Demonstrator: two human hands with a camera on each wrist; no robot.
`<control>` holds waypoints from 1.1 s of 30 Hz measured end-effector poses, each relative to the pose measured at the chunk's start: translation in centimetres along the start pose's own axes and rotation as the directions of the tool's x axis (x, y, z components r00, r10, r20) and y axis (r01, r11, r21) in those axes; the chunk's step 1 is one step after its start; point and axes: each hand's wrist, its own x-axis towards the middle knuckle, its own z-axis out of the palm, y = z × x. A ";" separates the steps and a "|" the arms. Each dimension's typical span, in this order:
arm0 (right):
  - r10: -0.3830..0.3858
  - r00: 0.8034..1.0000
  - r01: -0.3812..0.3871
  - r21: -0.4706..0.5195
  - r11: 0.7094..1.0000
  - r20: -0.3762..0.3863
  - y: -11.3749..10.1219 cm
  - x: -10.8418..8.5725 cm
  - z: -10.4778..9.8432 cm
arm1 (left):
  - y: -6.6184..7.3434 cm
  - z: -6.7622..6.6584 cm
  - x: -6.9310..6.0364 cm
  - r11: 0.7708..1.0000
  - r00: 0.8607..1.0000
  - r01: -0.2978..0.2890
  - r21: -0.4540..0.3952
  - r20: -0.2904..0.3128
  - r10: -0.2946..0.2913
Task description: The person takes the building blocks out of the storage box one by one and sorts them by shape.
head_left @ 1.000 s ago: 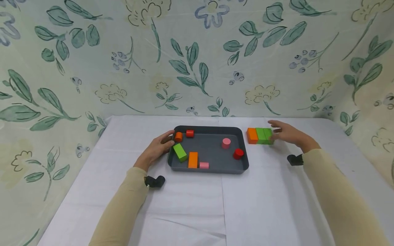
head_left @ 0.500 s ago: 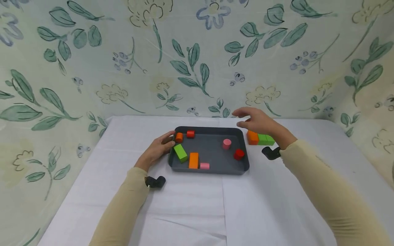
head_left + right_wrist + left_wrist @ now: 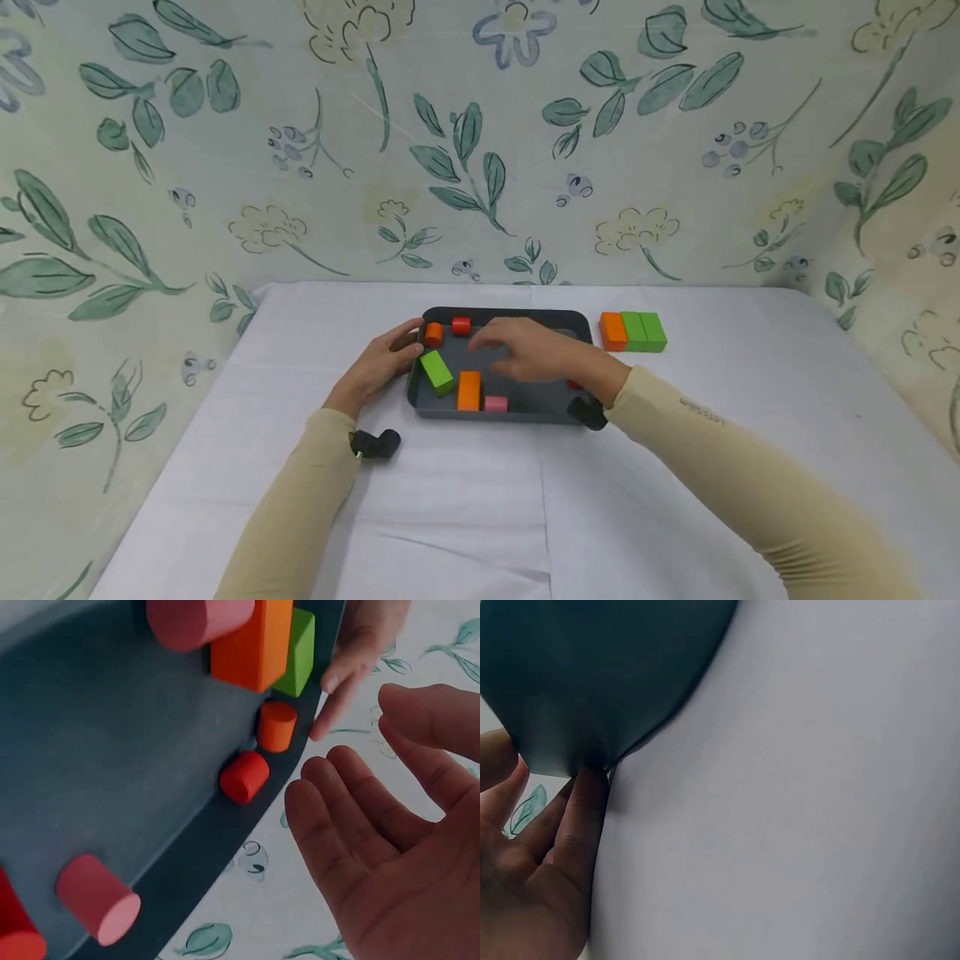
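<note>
Head view: a grey tray sits on the white-covered tabletop. Inside: an orange cylinder and a red cylinder near the far left corner, a green block lying slantwise by the left side, an orange block just beside a pink cylinder at the near wall. An outer row of blocks, one orange and two green, stands right of the tray.

The right grip hangs over the tray, loosely bent, thumb apart, holding nothing. The left grip is spread against the tray's left end; how hard it presses cannot be told.

Risks, my judgement: round pieces could roll if brushed by a low right grip. The black wrist camera overlaps the near right rim here, clearance unclear; lowering the arm could catch it and shift the tray.

Views compared: the right wrist view shows a second pink cylinder, hidden in the head view, and more of a second red cylinder, there only a sliver. It omits the outer row of blocks. The left wrist view gives the tray's outer wall close up, but no pieces.
</note>
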 end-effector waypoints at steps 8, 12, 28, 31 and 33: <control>0.027 0.999 -0.028 0.021 0.999 0.045 0.1 1.2 2.9 | -0.2 0.3 0.2 1.000 1.000 0.009 0.020 0.012 -0.009; 0.010 0.999 -0.009 -0.008 1.000 0.052 0.2 1.1 3.6 | -0.2 0.2 0.0 1.000 1.000 -0.005 -0.019 0.016 0.006; 0.119 0.992 -0.113 -0.124 0.986 0.039 0.1 2.1 5.1 | 0.0 0.0 -0.3 0.999 1.000 -0.005 -0.047 0.000 0.005; 0.131 0.991 -0.125 -0.139 0.982 0.035 0.1 2.3 5.4 | -0.1 0.0 -0.1 0.999 1.000 -0.006 -0.051 0.003 0.006; 0.142 0.989 -0.135 -0.133 0.982 0.040 0.1 2.3 5.4 | -0.1 0.0 -0.1 0.999 1.000 -0.006 -0.051 0.004 0.006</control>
